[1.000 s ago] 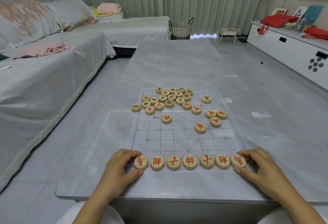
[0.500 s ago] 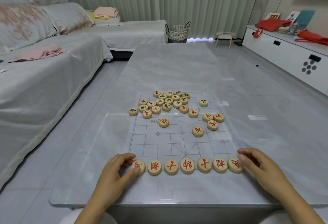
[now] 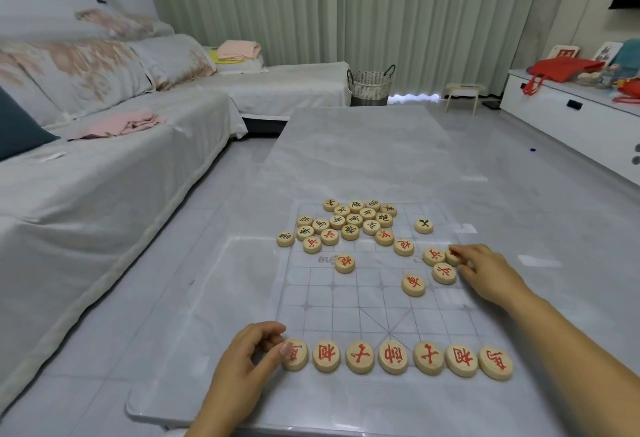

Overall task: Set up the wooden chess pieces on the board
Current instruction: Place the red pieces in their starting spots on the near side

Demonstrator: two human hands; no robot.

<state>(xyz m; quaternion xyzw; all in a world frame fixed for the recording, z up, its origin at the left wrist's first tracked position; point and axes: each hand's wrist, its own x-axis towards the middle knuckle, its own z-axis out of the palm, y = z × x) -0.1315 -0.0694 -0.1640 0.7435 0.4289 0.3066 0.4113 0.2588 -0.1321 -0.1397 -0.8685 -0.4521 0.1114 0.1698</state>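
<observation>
A clear gridded board [image 3: 346, 301] lies on the grey table. Several round wooden pieces with red characters form a row [image 3: 393, 357] along its near edge. My left hand [image 3: 249, 357] touches the leftmost piece [image 3: 296, 355] of that row with thumb and fingertips. A heap of red and dark-lettered pieces [image 3: 349, 223] sits at the far end. My right hand [image 3: 485, 270] reaches to the board's right side and pinches a red piece [image 3: 453, 257] beside two other red pieces [image 3: 444, 273]. One red piece [image 3: 413, 284] and another [image 3: 344, 263] lie alone mid-board.
The grey marble table [image 3: 363, 159] runs away from me. A covered sofa [image 3: 104, 166] stands on the left, with a wicker basket [image 3: 370, 84] past the table's far end. On the right is a white cabinet [image 3: 571, 117] with red bags.
My right hand left the right end of the near row and moved forward to the loose red pieces on the right. My left hand stayed at the leftmost piece.
</observation>
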